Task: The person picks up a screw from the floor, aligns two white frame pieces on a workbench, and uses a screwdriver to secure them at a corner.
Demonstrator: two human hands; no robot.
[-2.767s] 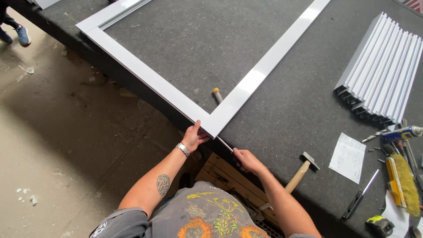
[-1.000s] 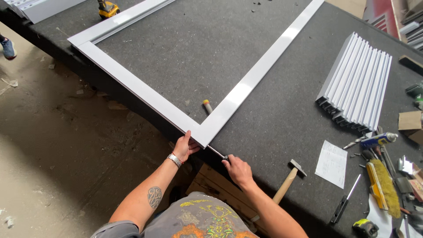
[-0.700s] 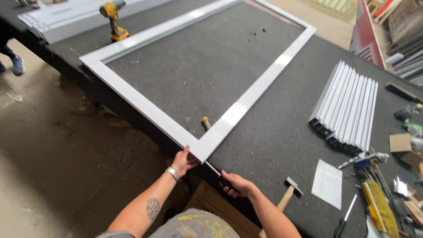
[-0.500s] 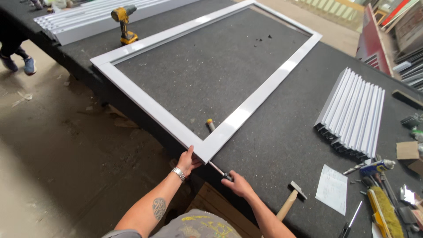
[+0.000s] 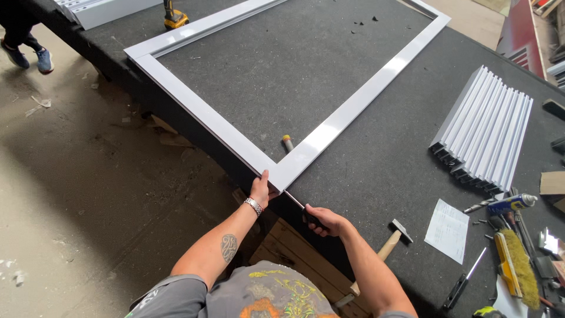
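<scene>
**My tool could slip at the frame corner**

My left hand [image 5: 260, 191] presses on the near corner of the white frame [image 5: 306, 154], with my thumb on top of it. My right hand [image 5: 322, 221] is closed tight around the dark handle of a screwdriver [image 5: 296, 202]. Its thin shaft points into the corner joint, just beside my left hand. My two hands are close together but not touching.

The frame lies flat on the dark desk [image 5: 376, 171], and this corner sits right at the desk's edge. I think the tool could slip out of the joint and poke my left hand, because the tip is so near my fingers. If I push too hard, the frame could slide, or the corner could tip off the edge. The white face could get scratched too.

A small tool with a yellow end [image 5: 287, 142] lies inside the frame, near the corner. A hammer [image 5: 391, 241] lies just beside my right arm, and I could bump it. A sheet of paper [image 5: 447, 230], a spray can [image 5: 511, 204], a brush [image 5: 515, 263] and a stack of white strips [image 5: 485, 131] lie further right. A yellow drill [image 5: 174, 16] stands at the far side. Someone's shoes [image 5: 35, 58] are on the floor, well apart.
</scene>
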